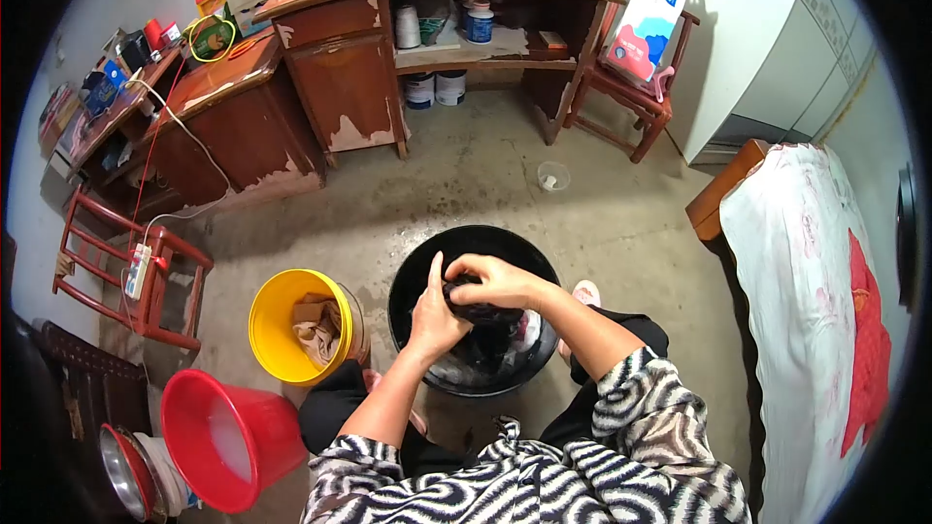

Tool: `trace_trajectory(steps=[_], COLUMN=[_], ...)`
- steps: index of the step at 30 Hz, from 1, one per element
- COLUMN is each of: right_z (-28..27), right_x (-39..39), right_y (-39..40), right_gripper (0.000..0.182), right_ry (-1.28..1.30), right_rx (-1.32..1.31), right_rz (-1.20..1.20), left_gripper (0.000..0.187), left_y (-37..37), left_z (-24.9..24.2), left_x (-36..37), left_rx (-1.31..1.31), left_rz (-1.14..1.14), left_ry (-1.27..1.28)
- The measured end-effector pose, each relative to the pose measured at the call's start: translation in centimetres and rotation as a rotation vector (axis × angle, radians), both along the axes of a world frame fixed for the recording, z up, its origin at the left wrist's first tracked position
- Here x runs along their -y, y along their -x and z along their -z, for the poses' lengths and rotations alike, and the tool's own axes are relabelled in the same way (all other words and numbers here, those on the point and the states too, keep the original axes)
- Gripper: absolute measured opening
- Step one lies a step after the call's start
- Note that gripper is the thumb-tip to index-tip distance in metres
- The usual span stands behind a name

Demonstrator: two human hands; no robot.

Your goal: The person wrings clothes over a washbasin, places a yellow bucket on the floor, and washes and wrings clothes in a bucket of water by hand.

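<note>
A round black tub (408, 277) stands on the floor between my legs, with water and wet laundry inside. Over it, both hands grip a dark, wet-looking cloth (490, 313). My left hand (437, 318) is closed on its left side, thumb or a finger pointing up. From above, my right hand (493, 281) curls its fingers around the same cloth. Part of the cloth hangs into the tub, where something whitish and pink (529, 328) shows at the right. The exact kind of garment cannot be made out.
Left of the tub are a yellow bucket (267, 330) holding beige cloth and a red bucket (277, 427). A small clear bowl (553, 176) lies on the floor ahead. A red chair (175, 325) carries a power strip (138, 272). A bed (786, 262) is at the right.
</note>
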State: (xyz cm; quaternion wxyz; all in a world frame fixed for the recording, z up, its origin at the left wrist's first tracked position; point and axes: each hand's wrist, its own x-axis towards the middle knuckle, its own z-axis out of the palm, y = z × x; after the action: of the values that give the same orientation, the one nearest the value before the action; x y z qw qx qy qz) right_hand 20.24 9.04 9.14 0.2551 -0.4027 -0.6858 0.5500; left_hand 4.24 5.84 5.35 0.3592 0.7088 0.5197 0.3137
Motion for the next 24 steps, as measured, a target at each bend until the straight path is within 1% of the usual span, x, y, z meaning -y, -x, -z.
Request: trace_trajectory(steps=[1, 2, 3, 4, 5, 6, 7, 8, 10, 11, 12, 14, 15, 17, 18, 20, 21, 22, 24], right_z=[-0.2, -0.6, 0.1, 1.5, 2.8, 4.0, 3.4, 4.9, 8.2, 5.8, 8.4, 7.4, 6.1, 3.3, 4.3, 5.4, 5.9, 5.6, 1.9], right_x=[0.2, 0.3, 0.4, 0.2, -0.1, -0.4, -0.1, -0.5, -0.6, 1.2, 1.2, 3.0, 3.4, 3.8, 3.9, 4.1, 4.1, 4.7, 5.7], right_y=[0.1, 0.3, 0.4, 0.3, 0.0, -0.5, -0.8, -1.4, -2.4, -1.3, -1.1, 0.6, 0.5, -0.4, -1.3, -2.3, -2.7, -2.5, -1.7], right_gripper=[0.038, 0.035, 0.037, 0.037, 0.045, 0.053, 0.067, 0.075, 0.079, 0.082, 0.084, 0.083, 0.083, 0.079, 0.079, 0.087, 0.086, 0.090, 0.083], right_ry=[0.058, 0.114, 0.061, 0.060, -0.062, -0.185, 0.161, 0.249, 0.390, 0.410, 0.527, 0.378, 0.378, 0.656, 0.654, 0.356, 0.310, 0.041, -0.041], right_rx=[-0.029, -0.057, -0.041, -0.040, -0.111, -0.184, -0.298, -0.272, -0.339, -0.204, -0.284, 0.063, 0.062, 0.130, 0.128, -0.090, -0.072, 0.134, 0.589], right_rz=[0.103, 0.204, 0.256, 0.252, 0.346, 0.438, 0.469, 0.452, 0.242, 0.309, 0.110, 0.149, 0.149, 0.196, 0.201, -0.025, -0.119, -0.122, -0.062], left_gripper=[0.072, 0.044, 0.042, 0.039, 0.039, 0.036, 0.032, 0.032, 0.029, 0.029, 0.029, 0.033, 0.033, 0.031, 0.030, 0.027, 0.029, 0.032, 0.031], left_y=[-0.2, -0.1, 0.0, 0.3, 0.8, 1.4, 1.8, 2.0, 2.1, 2.1, 2.2, 2.5, 2.7, 3.0, 3.0, 3.0, 3.0, 2.9, 2.8], left_z=[-0.2, -1.1, -1.1, -0.9, -0.7, -0.6, -0.5, -1.1, -2.7, -3.3, -2.8, -1.3, -0.9, -0.7, -0.7, -1.1, -0.8, -0.5, 0.0], left_x=[-0.3, -0.3, -0.5, -0.6, -0.6, -0.8, -0.9, -0.8, -0.6, -0.5, -0.6, -1.1, -1.3, -1.7, -1.9, -2.4, -2.6, -2.7, -2.9], left_rx=[0.047, -0.018, -0.010, -0.001, -0.001, 0.091, 0.184, 0.183, 0.523, 0.611, 0.612, 0.913, 0.912, 1.144, 1.261, 1.255, 1.319, 1.381, 1.405], left_rz=[-0.030, -0.031, -0.050, -0.070, -0.076, -0.059, -0.042, -0.042, -0.022, -0.016, -0.019, -0.163, -0.163, -0.210, -0.233, -0.273, -0.270, -0.265, -0.281], left_ry=[-0.167, -0.077, -0.063, -0.048, -0.047, 0.002, 0.050, 0.049, 0.077, 0.062, 0.063, 0.133, 0.133, 0.194, 0.225, 0.253, 0.338, 0.425, 0.433])
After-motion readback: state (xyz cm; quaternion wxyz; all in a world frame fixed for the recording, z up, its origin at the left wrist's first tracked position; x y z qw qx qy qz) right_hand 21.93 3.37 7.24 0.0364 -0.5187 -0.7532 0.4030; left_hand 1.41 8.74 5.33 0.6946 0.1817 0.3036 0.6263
